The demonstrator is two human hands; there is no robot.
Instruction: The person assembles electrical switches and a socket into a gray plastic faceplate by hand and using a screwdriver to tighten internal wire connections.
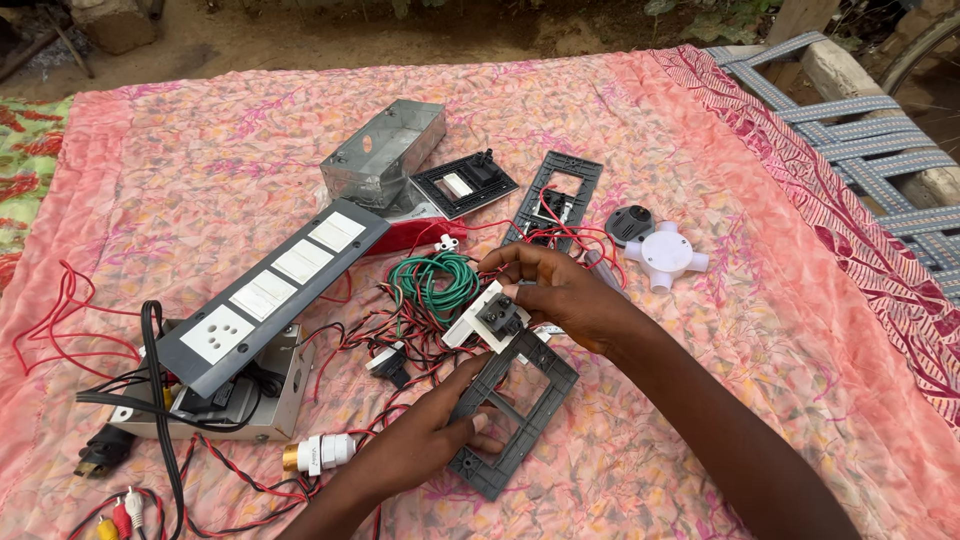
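- Two bare hands work over a pink floral cloth (700,330) spread on a bed, seen from above.
- Nearest, the left hand (425,440) reaches in from the bottom edge, palm down, forearm angled up and to the right. Its fingers are curled around the near left side of a dark grey plastic switch frame (520,410), thumb on top, holding it flat just above the cloth.
- Just beyond, the right hand (555,290) comes in from the lower right, wrist bent. Its fingertips are pinched closed on a small white and black socket module (490,318), held tilted at the frame's far end and touching it.
- Behind the module lies a tangle of red and black wires with a coil of green wire (435,280).
- To the left, a long black switch plate (275,290) with white switches rests tilted on a metal box (280,395).
- Further right sit a white round junction box (665,255) and a second dark frame (555,200).
- Farthest, an open metal box (385,150) lies on its side.
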